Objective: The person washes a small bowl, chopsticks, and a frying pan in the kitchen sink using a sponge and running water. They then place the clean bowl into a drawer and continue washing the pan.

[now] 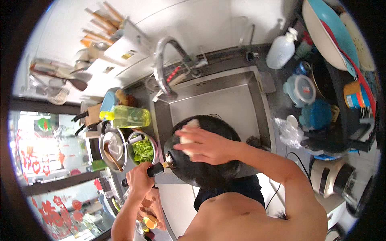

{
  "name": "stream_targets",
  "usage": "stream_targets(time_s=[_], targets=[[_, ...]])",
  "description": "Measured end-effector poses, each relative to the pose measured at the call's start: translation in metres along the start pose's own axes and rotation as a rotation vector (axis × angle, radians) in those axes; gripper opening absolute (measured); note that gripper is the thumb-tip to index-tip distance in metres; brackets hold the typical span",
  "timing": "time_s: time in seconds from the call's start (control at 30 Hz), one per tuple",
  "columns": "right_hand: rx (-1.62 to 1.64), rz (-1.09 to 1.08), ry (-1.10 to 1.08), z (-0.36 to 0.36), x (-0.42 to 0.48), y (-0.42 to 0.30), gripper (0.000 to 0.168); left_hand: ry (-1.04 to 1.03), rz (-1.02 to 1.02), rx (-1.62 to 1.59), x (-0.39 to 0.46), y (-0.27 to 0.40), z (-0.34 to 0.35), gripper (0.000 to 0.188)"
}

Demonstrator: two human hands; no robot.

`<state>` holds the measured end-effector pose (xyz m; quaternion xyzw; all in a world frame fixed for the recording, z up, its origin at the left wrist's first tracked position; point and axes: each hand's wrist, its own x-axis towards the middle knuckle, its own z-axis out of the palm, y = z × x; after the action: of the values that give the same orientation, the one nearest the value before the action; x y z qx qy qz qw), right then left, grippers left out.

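My left hand (140,179) is closed around the black handle of a dark frying pan or wok (208,176), which is held over the near part of a steel sink (211,101). Over the inside of the pan, my right hand (205,146) holds a pale cloth or sponge (187,139), partly hidden by the fingers. A chrome faucet (159,64) arches over the sink's far left side. In the sink's near right corner lies a dark scrubber (253,141).
Left of the sink are a yellow-green soap bottle (131,116), a bowl of green leaves (143,152), a pot (111,147), a knife block (92,116) and a wooden board (155,208). At right stand a white pump bottle (280,51), lidded containers (300,90) and a crumpled plastic bag (289,132).
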<state>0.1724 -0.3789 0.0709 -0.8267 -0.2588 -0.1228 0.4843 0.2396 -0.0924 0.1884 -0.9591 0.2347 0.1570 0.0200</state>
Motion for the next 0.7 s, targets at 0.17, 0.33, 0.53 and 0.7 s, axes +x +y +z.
stream_targets(time_s=[0.17, 0.33, 0.53, 0.7], targets=[[0.510, 0.744, -0.199, -0.022, -0.002, 0.113, 0.050, -0.044, -0.075, -0.093, 0.004, -0.012, 0.011, 0.024], [0.864, 0.767, 0.417, -0.022, -0.094, 0.076, 0.045, -0.237, -0.187, -0.308, -0.011, -0.040, 0.039, 0.036], [-0.065, 0.580, 0.642, -0.041, -0.088, 0.029, 0.043, -0.395, -0.184, -0.381, -0.024, -0.030, 0.059, 0.036], [-0.509, 0.465, 0.734, -0.109, 0.000, 0.102, 0.053, -0.500, -0.253, -0.507, -0.026, 0.005, 0.049, 0.034]])
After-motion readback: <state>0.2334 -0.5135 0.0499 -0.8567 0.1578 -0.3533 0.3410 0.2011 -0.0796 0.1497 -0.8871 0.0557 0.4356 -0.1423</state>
